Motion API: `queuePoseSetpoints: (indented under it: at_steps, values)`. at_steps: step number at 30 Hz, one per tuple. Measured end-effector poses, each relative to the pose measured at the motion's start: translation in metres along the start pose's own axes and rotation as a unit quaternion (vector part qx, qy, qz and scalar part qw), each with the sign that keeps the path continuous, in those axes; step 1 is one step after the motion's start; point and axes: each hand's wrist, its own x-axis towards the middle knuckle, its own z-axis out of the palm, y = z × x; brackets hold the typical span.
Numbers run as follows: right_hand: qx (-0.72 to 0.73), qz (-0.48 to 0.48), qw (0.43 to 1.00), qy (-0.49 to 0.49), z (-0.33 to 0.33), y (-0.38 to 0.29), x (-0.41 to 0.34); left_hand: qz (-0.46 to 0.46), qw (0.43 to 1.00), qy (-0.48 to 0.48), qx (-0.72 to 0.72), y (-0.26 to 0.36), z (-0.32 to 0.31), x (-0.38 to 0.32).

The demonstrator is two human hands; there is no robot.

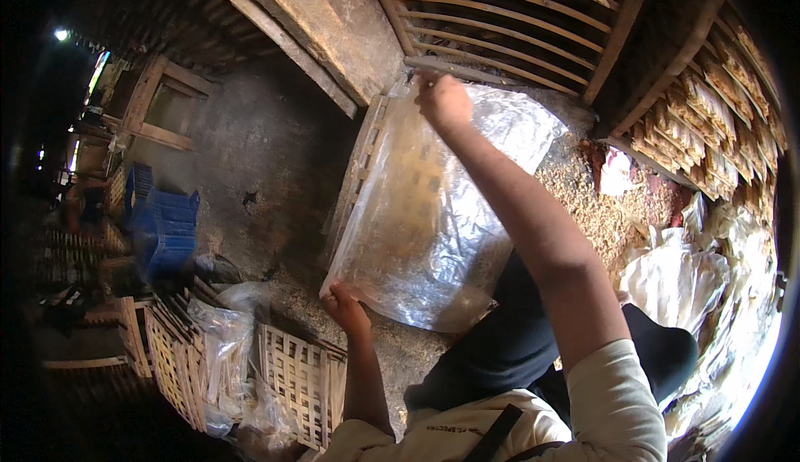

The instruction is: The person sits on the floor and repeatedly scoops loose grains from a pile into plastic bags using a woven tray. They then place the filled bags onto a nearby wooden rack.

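A large clear plastic sheet [437, 212] lies spread before me over a woven slatted tray [357, 181], whose left edge shows beside it. At the sheet's near left corner, my left hand [347, 309] pinches the plastic. Up at the far edge, my right hand [444, 99] is closed at the sheet's far side, fingers bent; its fingertips are partly hidden, and the plastic there seems to be between them. Through the sheet, the holes of the woven tray show faintly.
Woven bamboo trays [294, 374] and crumpled plastic [225, 337] stand at the lower left. Blue crates [164, 231] sit on the floor further left. A wooden rack [500, 12] is at the top; layered slabs [706, 118] fill shelves at right. Yellowish grains [581, 193] and plastic sheets [675, 274] lie at right.
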Motion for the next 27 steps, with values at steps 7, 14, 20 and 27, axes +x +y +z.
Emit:
queuePoseSetpoints:
  at_steps: [7,14,20,27]
  values:
    - [0.048,-0.185,0.977,-0.091,0.097,0.007,-0.023,-0.012,0.992,0.027,0.126,-0.049,0.027,0.076]
    - [-0.2,-0.201,0.924,-0.257,0.122,0.082,-0.068,-0.053,0.998,0.015,0.003,-0.184,0.013,0.15]
    - [-0.339,-0.075,0.917,-0.197,0.112,0.174,-0.085,-0.074,0.995,0.031,-0.054,-0.229,0.002,0.156]
    - [-0.349,-0.098,0.92,-0.148,0.103,0.205,-0.074,-0.006,0.982,0.083,0.169,-0.218,0.006,0.131]
